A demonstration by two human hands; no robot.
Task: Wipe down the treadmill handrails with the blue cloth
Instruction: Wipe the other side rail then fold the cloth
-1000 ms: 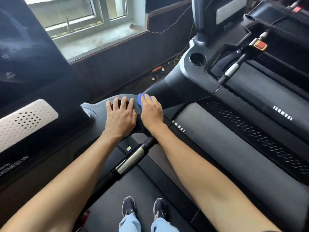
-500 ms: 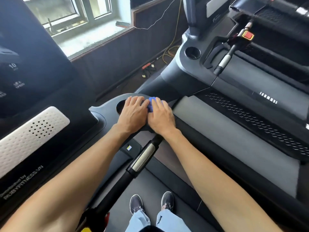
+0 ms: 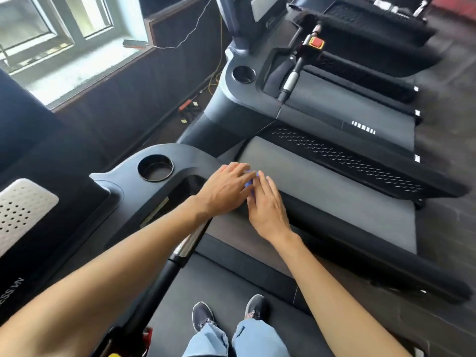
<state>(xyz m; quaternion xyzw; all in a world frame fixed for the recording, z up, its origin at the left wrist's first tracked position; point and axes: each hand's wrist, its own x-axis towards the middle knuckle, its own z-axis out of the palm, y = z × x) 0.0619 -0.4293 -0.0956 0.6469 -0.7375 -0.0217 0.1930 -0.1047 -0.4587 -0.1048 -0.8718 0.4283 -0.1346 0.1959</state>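
My left hand (image 3: 224, 188) and my right hand (image 3: 266, 207) lie side by side, palms down, past the right end of my treadmill's console. A small piece of the blue cloth (image 3: 250, 179) shows between their fingers; most of it is hidden under the hands. Both hands press on it, and I cannot tell which one grips it. Below my left wrist, the black handrail with a chrome sensor band (image 3: 189, 240) runs down toward the lower left. The grey console arm with a round cup holder (image 3: 155, 168) sits to the left of my hands.
A second treadmill stands to the right, with its grey side rail (image 3: 334, 191), its own cup holder (image 3: 243, 74) and a red stop button (image 3: 316, 43). Cables lie on the floor by the dark wall under the window. My two shoes (image 3: 226, 314) stand on the belt.
Both hands slid together to the right off the cup holder area, which is now uncovered. The view swung right as well.
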